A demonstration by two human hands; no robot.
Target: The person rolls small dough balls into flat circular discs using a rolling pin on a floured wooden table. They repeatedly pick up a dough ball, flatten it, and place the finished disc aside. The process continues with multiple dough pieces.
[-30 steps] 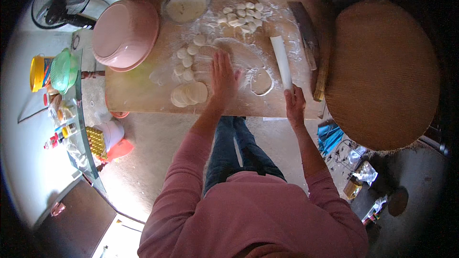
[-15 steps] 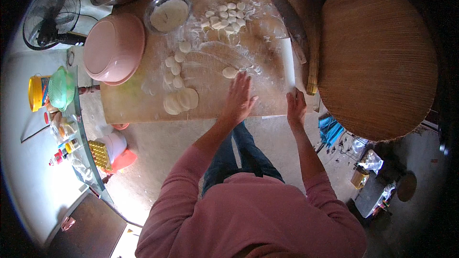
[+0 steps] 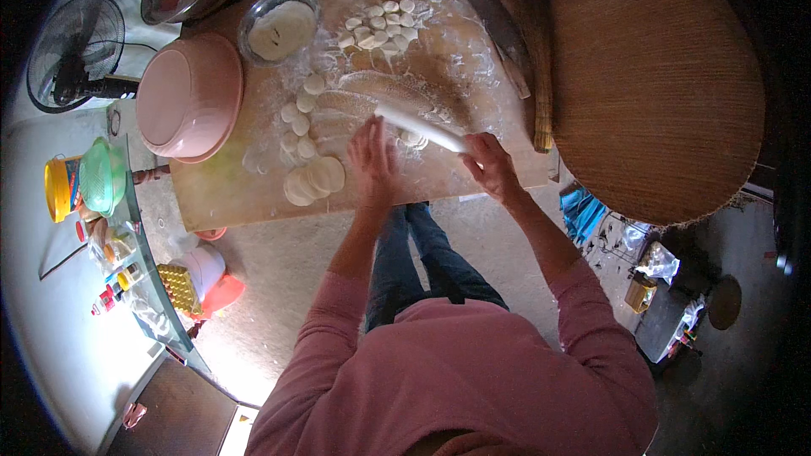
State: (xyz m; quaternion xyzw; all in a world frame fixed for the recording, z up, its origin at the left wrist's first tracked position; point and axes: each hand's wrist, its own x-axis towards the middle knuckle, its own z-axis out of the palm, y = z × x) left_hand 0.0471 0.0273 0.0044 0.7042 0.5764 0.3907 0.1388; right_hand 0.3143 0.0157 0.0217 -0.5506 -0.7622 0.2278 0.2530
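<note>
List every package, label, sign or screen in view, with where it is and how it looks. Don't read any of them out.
Yellow tub: far left on the glass shelf, round, beside a green lid.
Small bottles: lower on that shelf, red caps, labels too small to make out.
Blue packet: on the floor right of the wooden board, crumpled.
Small brown box: on the floor lower right.
No signs or screens.

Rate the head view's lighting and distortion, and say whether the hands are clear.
Head view: strong fisheye bend and dark rim; floor patch lower left is overexposed; board evenly lit; left hand and right hand on the white rolling pin are reasonably sharp.
</note>
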